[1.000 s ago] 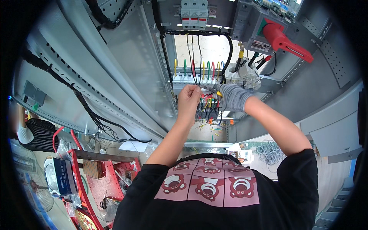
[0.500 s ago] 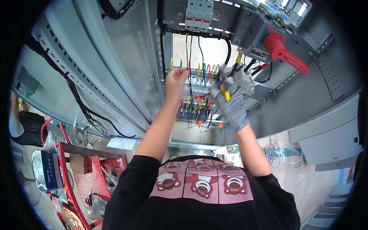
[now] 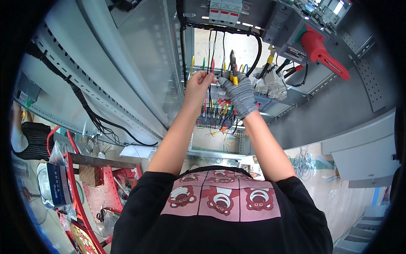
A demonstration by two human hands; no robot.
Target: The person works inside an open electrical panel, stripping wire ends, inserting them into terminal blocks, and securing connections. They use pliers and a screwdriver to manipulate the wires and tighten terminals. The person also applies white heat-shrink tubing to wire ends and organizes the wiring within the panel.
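My bare left hand (image 3: 196, 90) is closed in a pinch on a thin black wire (image 3: 214, 47) hanging from the bundle above. Close beside it on the right, my right hand (image 3: 240, 96), in a grey knitted glove, grips a pair of pliers (image 3: 233, 68) with yellow handles. Their dark jaws point up and away from me. Short yellow, green, red and blue wires stand up from a row of components behind both hands, partly covered by them. Lower down, a second row of components (image 3: 215, 122) carries many coloured wires.
A sleeved black cable bundle (image 3: 256, 51) crosses above the opening. White switch modules (image 3: 225, 12) sit at the top, a big red rotary handle (image 3: 323, 53) at upper right. Grey cabinet walls flank me. A red cart (image 3: 91, 192) stands lower left; a person in stripes (image 3: 36, 139) is beyond.
My right hand has moved left and up toward my left hand, and the pliers now point upward. My left hand has shifted slightly right. The whole view has shifted a little.
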